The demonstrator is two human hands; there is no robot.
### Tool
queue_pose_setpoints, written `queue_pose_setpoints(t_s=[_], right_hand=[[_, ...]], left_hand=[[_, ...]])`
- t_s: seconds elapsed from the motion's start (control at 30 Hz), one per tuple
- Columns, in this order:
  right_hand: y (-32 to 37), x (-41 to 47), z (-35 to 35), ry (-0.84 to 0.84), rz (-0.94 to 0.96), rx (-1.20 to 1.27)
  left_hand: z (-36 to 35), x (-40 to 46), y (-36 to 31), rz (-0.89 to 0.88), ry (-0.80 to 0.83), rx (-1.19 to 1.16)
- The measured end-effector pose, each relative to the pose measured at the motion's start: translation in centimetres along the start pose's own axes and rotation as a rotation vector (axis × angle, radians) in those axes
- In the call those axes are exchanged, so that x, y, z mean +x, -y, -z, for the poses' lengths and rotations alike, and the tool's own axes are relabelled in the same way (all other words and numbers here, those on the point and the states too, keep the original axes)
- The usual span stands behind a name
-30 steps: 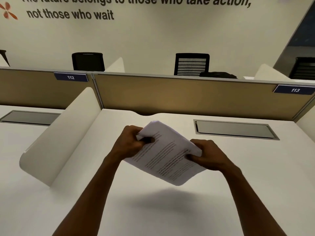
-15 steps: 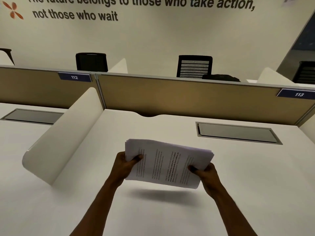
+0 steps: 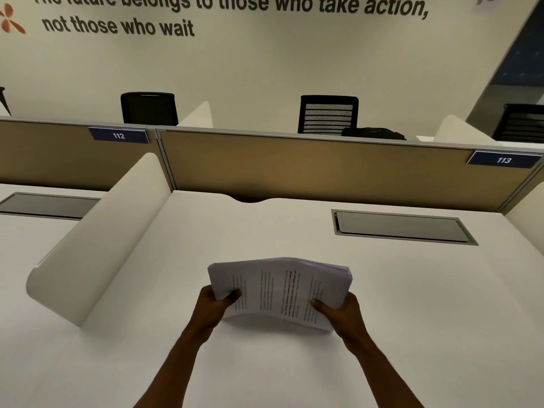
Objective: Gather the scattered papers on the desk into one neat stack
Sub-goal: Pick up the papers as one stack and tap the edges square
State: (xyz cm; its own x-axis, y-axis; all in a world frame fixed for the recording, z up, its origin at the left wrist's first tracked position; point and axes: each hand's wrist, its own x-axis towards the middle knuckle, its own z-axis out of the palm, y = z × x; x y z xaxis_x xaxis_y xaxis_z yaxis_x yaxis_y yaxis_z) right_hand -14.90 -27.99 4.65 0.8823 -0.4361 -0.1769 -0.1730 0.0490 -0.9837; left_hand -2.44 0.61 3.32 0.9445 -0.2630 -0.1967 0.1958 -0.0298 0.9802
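A stack of printed white papers [image 3: 279, 290] lies low over the white desk [image 3: 412, 304], near its middle, with the sheets gathered together and the middle slightly bowed. My left hand [image 3: 213, 304] grips the stack's near left corner, thumb on top. My right hand [image 3: 341, 309] grips its near right corner, thumb on the top sheet. The stack's underside and my fingers beneath it are hidden.
A curved white divider [image 3: 97, 242] borders the desk on the left. A tan partition [image 3: 309, 169] closes off the back. A grey cable hatch [image 3: 403, 228] is set into the desk at the back right. Black chairs [image 3: 328, 113] stand beyond the partition.
Both hands have brought the stack down from a tilted, raised position to level and close to the desk, nearer to me. The hands shifted from the sides to the near corners.
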Motion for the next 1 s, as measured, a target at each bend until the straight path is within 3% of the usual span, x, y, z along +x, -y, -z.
queue_pose_setpoints(t_s=[0.77, 0.87, 1.0], right_hand=[[-0.9, 0.2, 0.3, -0.033, -0.005, -0.076], [0.9, 0.5, 0.6, -0.021, 0.028, -0.103], [3.2, 1.1, 1.6, -0.005, 0.091, -0.215]], left_hand=[[-0.4, -0.2, 0.3, 0.055, 0.02, 0.046], [-0.2, 0.0, -2.3, -0.042, 0.028, 0.084], [-0.3, 0.4, -6.9, -0.341, -0.244, 0.444]])
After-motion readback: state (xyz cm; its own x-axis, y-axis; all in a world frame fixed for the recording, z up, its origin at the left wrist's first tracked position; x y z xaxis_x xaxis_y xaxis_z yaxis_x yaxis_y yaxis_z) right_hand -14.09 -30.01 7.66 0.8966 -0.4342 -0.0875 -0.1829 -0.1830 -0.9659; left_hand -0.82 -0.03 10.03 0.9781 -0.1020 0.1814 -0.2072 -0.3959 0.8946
